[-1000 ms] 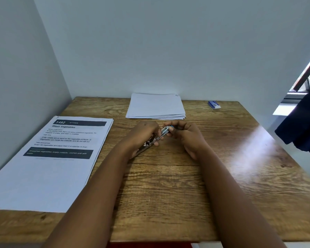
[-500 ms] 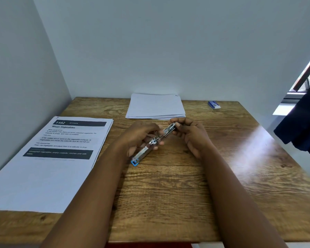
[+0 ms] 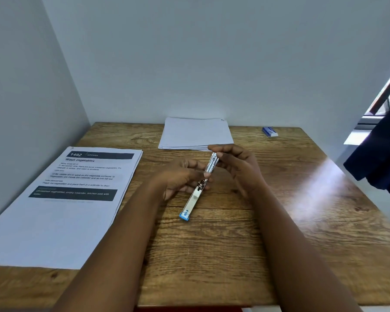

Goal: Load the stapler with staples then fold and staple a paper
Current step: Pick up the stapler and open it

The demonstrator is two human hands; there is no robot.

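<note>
Grainy wooden table: both hands grip slim, opened metal stapler.

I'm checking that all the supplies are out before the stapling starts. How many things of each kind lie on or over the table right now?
Stapler, swung open, gripped by the left hand and the right hand: 1
Paper stacks: 2, the blank stack and the printed stack
Small blue and white box: 1
Total: 4
</note>
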